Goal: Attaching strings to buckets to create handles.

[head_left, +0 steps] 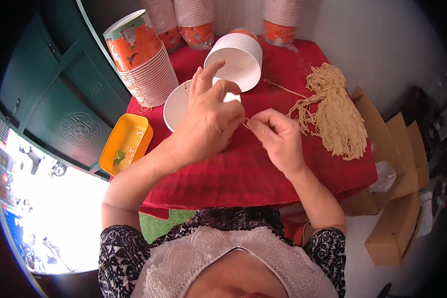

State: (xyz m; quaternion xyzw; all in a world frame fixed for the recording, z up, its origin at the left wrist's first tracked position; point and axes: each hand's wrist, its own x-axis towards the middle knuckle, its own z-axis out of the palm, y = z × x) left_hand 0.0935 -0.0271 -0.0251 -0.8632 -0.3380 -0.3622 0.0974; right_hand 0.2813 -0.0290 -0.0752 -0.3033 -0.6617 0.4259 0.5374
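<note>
My left hand (208,114) is in front of a white paper tub (172,110) and hides much of it. Its upper fingers are raised, while the lower ones close on a thin beige string (247,122). With thumb and forefinger, my right hand (281,139) pinches the same string just to the right. Only a short bit of string shows between the hands. Behind them, a group of nested white tubs (239,59) lies tipped with its mouth toward me. At the right side of the table rests a loose bundle of beige strings (340,119), one strand trailing left.
A red cloth (263,179) covers the table. At left stand a tall stack of orange-patterned tubs (146,64) and a yellow tray (143,140) holding small bits and something green. More wrapped stacks (196,25) line the back. Cardboard boxes (395,228) are at the right.
</note>
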